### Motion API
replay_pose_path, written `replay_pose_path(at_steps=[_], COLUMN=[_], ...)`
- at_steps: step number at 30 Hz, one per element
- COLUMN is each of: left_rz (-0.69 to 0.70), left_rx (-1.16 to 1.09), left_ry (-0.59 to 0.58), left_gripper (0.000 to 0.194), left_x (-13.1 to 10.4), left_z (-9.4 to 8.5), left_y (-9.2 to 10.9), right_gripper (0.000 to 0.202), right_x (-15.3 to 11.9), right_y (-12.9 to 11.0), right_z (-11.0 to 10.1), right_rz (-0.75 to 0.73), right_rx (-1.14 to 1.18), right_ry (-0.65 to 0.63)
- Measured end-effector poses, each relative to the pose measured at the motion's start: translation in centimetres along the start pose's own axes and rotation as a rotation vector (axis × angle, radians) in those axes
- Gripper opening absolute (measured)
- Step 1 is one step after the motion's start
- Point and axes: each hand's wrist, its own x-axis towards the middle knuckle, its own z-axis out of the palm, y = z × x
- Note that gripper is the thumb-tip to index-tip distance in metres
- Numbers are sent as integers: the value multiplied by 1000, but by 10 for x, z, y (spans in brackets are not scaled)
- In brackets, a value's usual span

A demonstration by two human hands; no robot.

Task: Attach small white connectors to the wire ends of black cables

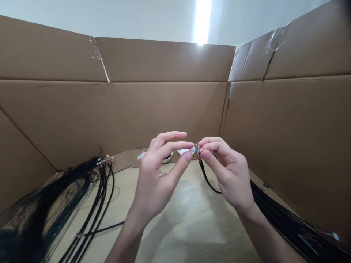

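Observation:
Thin coloured wires [196, 152] fan out from the stripped end of a black cable [206, 178] between my two hands. My right hand [229, 168] is closed, with its thumb and fingertips pinching these wires just above the black sheath. My left hand [160, 173] holds its thumb and index fingertip close together on a small white connector [193, 149] at the wire ends; its other visible finger is stretched out. The connector is small and partly hidden by the fingertips. From the right hand's pinch the cable bends down and passes behind the palm.
Black cables with white connectors [105, 159] and a bundle of thin black wires [46, 204] lie at left. More black cables [285, 219] lie at right. Behind my hands are a round white container [168, 158] and small white pieces [142, 155]. Cardboard walls [167, 106] surround the table [189, 219].

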Motion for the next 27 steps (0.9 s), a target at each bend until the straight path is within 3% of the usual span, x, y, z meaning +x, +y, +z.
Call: replay_pose_path(at_steps=[6,10,13,16,20,23,27], left_rz=[92,93,8,-167,-340,-346,-293], left_rx=[43,31,-56,-135,-261,-304,-197], left_ry=[22,-36,-85,-110,-179,-253,-302], left_gripper=[15,13,10,3,12,16,28], left_x=[-1,1,3,4,6,7,8], left_z=[1,0,-1,-2,-4,-8,-14], left_y=[3,3,3,2,-1,-4,-6], right_gripper=[15,12,11,10,11,7,11], right_x=[-1,-1,-3,-4,-4,-1,1], right_y=[0,-2,-3,-3,0,3,5], right_z=[-1,0,1,3,3,3,2], right_rz=[50,21,-41,-136,-171,-83,-22], right_rx=[68,14,-56,-138,-104,24,73], right_ry=[-71,-79,-62,-33,-75,-157,-167])
